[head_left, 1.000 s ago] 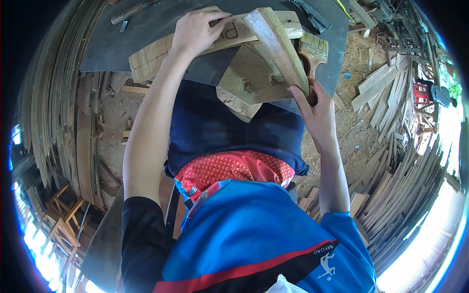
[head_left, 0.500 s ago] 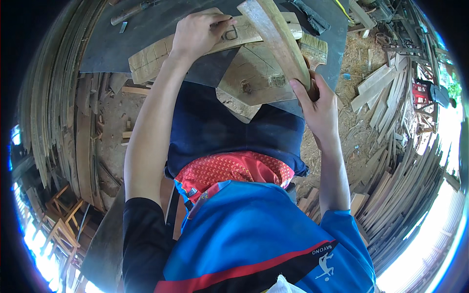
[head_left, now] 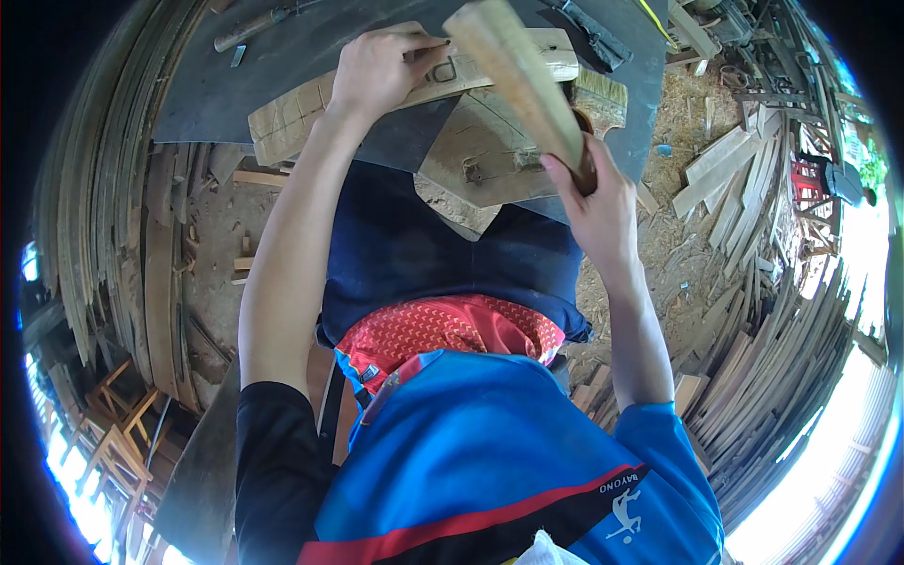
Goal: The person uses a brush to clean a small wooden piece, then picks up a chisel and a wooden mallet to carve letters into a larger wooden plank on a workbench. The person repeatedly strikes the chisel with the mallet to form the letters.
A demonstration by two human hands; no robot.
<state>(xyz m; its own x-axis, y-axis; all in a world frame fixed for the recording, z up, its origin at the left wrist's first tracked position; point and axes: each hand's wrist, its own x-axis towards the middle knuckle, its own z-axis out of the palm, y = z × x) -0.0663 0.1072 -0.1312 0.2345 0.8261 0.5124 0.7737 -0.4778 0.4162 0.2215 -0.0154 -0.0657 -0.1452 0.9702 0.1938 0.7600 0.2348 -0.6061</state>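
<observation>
My right hand (head_left: 605,207) is wrapped round the lower end of a wooden mallet (head_left: 518,85), a thick, pale, club-like piece that is slightly blurred. It slants up to the left, its far end close to my left hand (head_left: 381,71). The left fingers are closed in a pinch on a thin dark tool (head_left: 441,43); most of it is hidden, so its kind cannot be told. That hand is over a curved wooden board (head_left: 301,113) with lines and carved marks on its face. Beneath the mallet lies a flat, angular wooden block (head_left: 485,155).
A wide brush (head_left: 600,97) lies right of the board on a dark tabletop (head_left: 217,104). Farther back are a dark tool (head_left: 598,38) and a wooden-handled tool (head_left: 252,28). Stacked planks (head_left: 108,188) stand at left; loose boards (head_left: 730,165) lie on the floor at right.
My right hand has shifted a little left, and the mallet has swung left, its far end nearer my left hand. The left hand and the board have barely moved.
</observation>
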